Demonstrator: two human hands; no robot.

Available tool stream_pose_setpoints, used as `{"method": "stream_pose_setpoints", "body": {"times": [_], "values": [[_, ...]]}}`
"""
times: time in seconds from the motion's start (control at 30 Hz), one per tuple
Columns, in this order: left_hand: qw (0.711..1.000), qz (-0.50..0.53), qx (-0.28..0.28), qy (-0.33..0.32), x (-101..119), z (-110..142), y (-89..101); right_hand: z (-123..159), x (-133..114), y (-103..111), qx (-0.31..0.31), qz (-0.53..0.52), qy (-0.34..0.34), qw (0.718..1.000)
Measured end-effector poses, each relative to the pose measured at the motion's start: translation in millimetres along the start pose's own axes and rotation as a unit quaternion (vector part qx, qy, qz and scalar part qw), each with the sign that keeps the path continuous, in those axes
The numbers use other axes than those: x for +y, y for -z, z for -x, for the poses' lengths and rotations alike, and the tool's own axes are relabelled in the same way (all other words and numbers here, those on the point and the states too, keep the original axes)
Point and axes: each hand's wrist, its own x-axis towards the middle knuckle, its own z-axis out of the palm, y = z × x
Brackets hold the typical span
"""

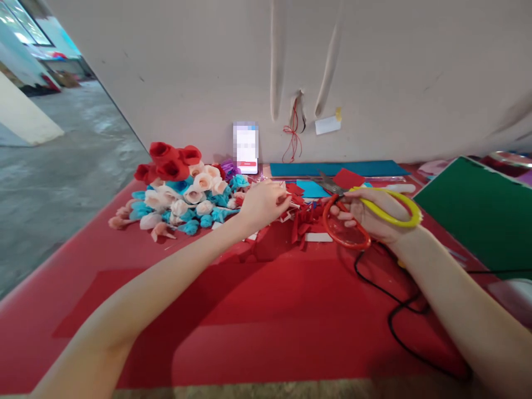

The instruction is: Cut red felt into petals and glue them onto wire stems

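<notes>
Your right hand (376,224) is curled round metal scissors with yellow and orange loop handles (331,185), beside crumpled red paper scraps (305,224); left hand (266,202) half-curled, can't tell if gripping. Careless swing? That thin black cable (389,321) could snag.

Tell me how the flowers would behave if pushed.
The flowers are probably light, since their petals look thin and papery. The open blooms would likely crush easily, being hollow cups. Loosely heaped, the pile may shift unevenly.
</notes>
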Motion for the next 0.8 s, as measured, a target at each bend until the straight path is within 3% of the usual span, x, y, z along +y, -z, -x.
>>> {"method": "stream_pose_setpoints", "body": {"times": [0.17, 0.33, 0.5, 0.8], "values": [[0.993, 0.024, -0.081, -0.082, 11.6, 18.5, 1.3, 25.1, 10.9, 1.6, 0.039, -0.024, 0.025, 0.999], [0.967, 0.048, -0.178, -0.175, 55.7, 51.2, -2.0, 50.0, 24.3, 0.9, 0.084, -0.009, 0.055, 0.995], [0.961, 0.051, -0.228, -0.152, 81.8, 71.4, -13.2, 66.9, 35.1, 9.8, 0.133, 0.018, 0.105, 0.985], [0.956, 0.096, -0.262, -0.091, 61.5, 80.4, -6.5, 89.9, 46.2, 18.8, 0.141, 0.150, 0.124, 0.971]]}}
